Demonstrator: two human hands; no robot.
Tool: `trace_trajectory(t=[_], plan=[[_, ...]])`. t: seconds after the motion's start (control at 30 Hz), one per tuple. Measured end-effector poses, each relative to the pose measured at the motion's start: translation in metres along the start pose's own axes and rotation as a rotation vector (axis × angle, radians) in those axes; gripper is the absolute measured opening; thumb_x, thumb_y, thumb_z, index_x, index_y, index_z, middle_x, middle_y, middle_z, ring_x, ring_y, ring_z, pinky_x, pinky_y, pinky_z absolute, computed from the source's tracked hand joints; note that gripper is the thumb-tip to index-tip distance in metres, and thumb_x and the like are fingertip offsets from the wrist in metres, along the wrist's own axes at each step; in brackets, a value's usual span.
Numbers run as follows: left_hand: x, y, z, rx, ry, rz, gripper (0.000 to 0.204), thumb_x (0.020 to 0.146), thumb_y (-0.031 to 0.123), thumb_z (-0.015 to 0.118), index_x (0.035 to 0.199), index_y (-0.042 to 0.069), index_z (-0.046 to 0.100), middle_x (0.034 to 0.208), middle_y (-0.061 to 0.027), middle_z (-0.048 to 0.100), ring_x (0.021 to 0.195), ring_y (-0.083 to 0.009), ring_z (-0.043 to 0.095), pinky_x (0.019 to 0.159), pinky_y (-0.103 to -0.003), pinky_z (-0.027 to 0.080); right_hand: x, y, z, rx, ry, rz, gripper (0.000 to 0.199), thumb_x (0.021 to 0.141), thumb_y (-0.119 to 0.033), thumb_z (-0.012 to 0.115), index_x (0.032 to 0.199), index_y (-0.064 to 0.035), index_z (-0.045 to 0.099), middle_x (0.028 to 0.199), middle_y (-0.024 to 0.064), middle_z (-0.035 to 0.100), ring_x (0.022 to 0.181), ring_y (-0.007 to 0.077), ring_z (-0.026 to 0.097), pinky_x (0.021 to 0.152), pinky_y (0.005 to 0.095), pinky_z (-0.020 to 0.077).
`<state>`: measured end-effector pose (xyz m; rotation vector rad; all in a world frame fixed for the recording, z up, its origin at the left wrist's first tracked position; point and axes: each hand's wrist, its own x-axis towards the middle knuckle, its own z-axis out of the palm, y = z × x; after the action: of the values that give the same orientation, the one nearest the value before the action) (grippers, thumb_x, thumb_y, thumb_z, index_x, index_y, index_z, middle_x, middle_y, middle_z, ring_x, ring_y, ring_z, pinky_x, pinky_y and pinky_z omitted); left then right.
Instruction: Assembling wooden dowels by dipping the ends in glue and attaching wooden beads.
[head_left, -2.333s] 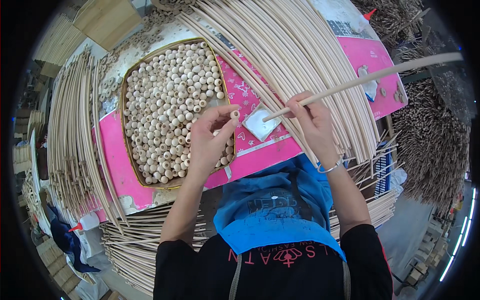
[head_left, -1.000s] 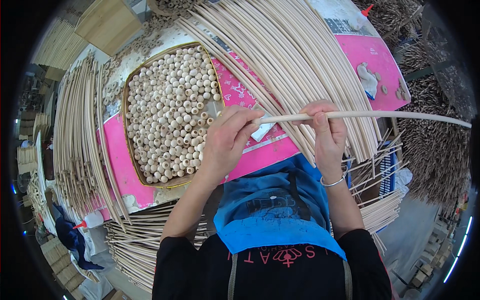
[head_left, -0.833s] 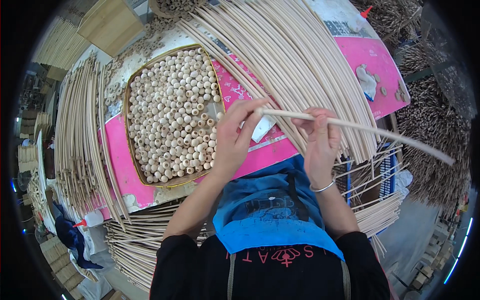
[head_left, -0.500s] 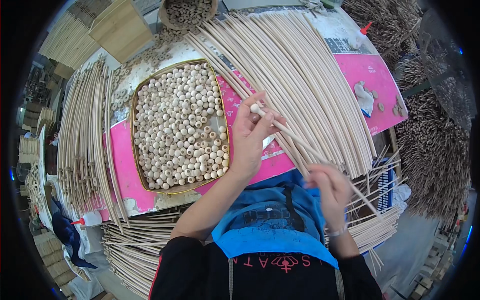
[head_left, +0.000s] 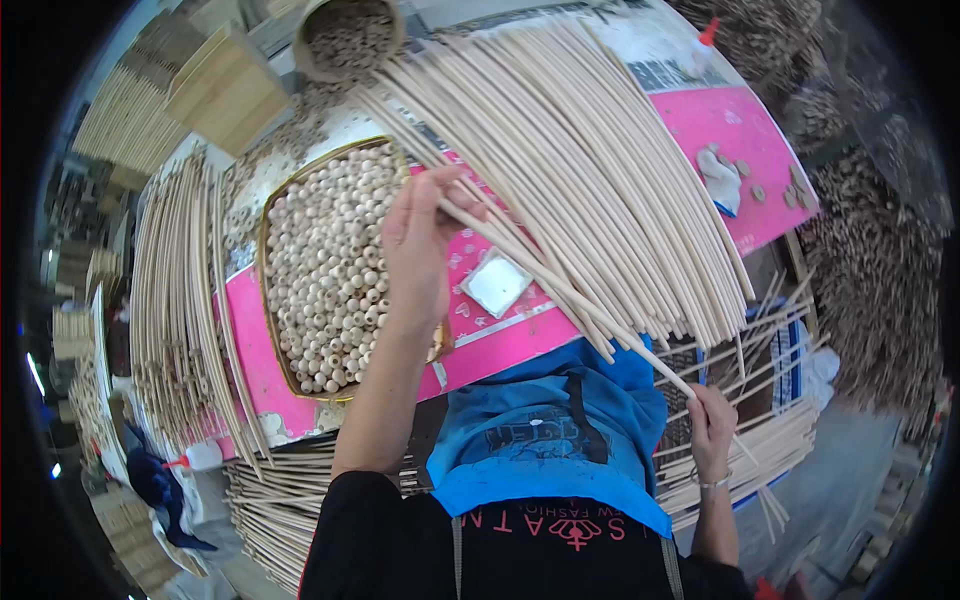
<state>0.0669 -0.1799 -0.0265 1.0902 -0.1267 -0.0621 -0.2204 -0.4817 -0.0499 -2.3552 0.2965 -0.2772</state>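
Observation:
A long pale wooden rod (head_left: 565, 290) slants from upper left to lower right in front of me. My left hand (head_left: 425, 225) is at its upper end, fingers curled round or against it, beside the tray of beads. I cannot make out a bead at that end. Lower down, over the right side of my apron, my right hand (head_left: 712, 420) is closed round the same rod. A gold-rimmed tray (head_left: 268, 300) holds many round wooden beads (head_left: 335, 270) with holes; my left forearm covers its right side. A small white square dish (head_left: 496, 283) lies right of my left hand.
Many bare rods (head_left: 610, 190) cover the table's middle and right. More rods with beads or rings (head_left: 175, 320) lie at left. A round container (head_left: 350, 40) of small pieces, a wooden box (head_left: 228, 90), a red-tipped bottle (head_left: 703, 45) and a white cloth (head_left: 718, 182) surround them.
My left hand has moved left, toward the bead tray. My right hand has moved down and right along the rod. The pale bead seen at the rod's upper end no longer shows there.

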Motion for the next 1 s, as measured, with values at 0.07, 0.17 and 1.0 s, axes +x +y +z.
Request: trace_trajectory(t=[0.07, 0.17, 1.0], plan=[[0.007, -0.003, -0.001, 0.057, -0.029, 0.044, 0.035, 0.105, 0.027, 0.047, 0.121, -0.003, 0.059, 0.091, -0.0058, 0.063, 0.087, -0.0168, 0.064, 0.082, -0.032, 0.053, 0.005, 0.005, -0.007, 0.212, -0.165, 0.128, 0.014, 0.091, -0.008, 0.064, 0.099, 0.0026, 0.069, 0.085, 0.0122, 0.067, 0.075, 0.0222, 0.065, 0.069, 0.0309, 0.0497], [0.017, 0.012, 0.004, 0.184, -0.011, -0.067, 0.039, 0.103, 0.032, 0.05, 0.125, 0.0, 0.056, 0.097, -0.005, 0.06, 0.089, -0.015, 0.06, 0.089, -0.035, 0.051, 0.004, 0.013, 0.001, 0.457, -0.455, 0.222, 0.027, 0.101, -0.022, 0.055, 0.108, -0.0022, 0.071, 0.079, 0.0057, 0.065, 0.072, 0.0126, 0.06, 0.066, 0.0283, 0.0475], [-0.039, -0.023, 0.073, 0.411, -0.366, -0.425, 0.052, 0.1, 0.008, 0.046, 0.151, 0.002, 0.035, 0.109, -0.0175, 0.069, 0.098, -0.0196, 0.067, 0.086, -0.031, 0.053, -0.149, 0.367, -0.029, -0.292, 0.871, 1.062, 0.03, 0.091, -0.02, 0.06, 0.112, 0.0013, 0.064, 0.09, 0.0203, 0.067, 0.086, 0.0297, 0.066, 0.079, 0.0419, 0.0506]])
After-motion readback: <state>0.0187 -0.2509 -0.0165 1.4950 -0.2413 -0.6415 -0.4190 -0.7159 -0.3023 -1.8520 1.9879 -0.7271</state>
